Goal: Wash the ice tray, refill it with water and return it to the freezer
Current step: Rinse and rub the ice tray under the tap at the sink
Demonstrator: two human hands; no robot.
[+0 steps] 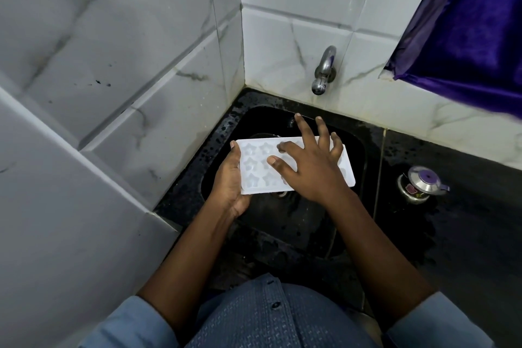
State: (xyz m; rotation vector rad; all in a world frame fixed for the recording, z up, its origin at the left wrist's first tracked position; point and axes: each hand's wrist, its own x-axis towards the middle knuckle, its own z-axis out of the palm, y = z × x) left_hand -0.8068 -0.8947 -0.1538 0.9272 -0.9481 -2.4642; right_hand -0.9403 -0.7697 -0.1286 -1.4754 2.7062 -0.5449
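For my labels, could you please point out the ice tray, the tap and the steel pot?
ice tray (254, 171): head view, left-end star moulds.
tap (324, 70): head view, curved spout.
steel pot (426, 178): head view, purple lid.

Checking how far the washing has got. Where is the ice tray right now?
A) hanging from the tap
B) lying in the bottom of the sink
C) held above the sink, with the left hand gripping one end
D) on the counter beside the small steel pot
C: the left hand grips one end of the ice tray above the sink, while the right hand rests spread on top.
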